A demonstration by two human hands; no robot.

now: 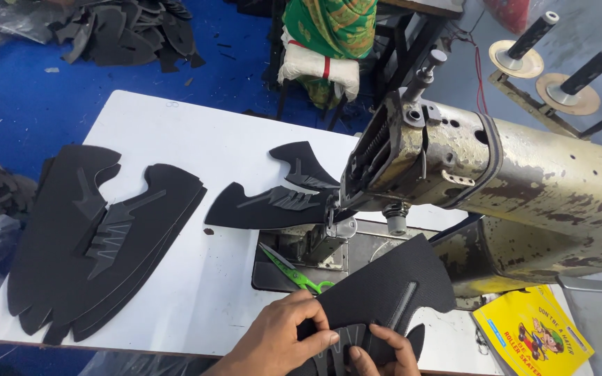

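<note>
My left hand and my right hand both grip a black shoe-upper piece at the near edge of the white table. The piece fans up toward the old beige sewing machine. Another black upper piece lies under the machine's presser foot, spreading to the left. Green-handled scissors rest on the metal needle plate just above my left hand.
A stack of black cut uppers covers the table's left side. A yellow box sits at the right front. Thread spool stands rise behind the machine. More black pieces lie on the blue floor, and a person in green cloth sits beyond.
</note>
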